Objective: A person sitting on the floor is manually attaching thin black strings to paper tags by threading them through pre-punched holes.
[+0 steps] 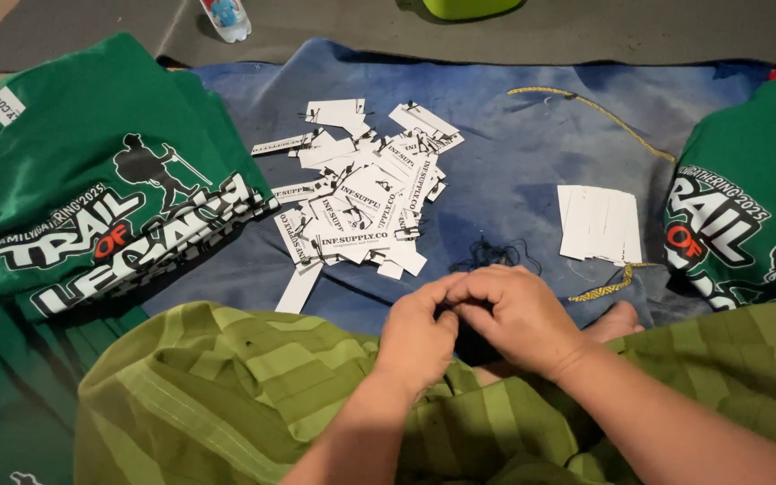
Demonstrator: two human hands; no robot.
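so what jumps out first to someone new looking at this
The scattered heap of white tags in the middle of the blue cloth, flanked by green printed shirts: one at left, one at right. Below, the left hand and right hand meet, pinching something small; what it is cannot be told.

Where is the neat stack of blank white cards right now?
The stack of white cards lies on the blue cloth, right of centre, beside the right-hand green shirt.

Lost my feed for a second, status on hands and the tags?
Left hand and right hand together over lap, grip contents hidden. Black threads just ahead. Printed tags heaped on blue cloth; blank stack right. Nothing blocking.
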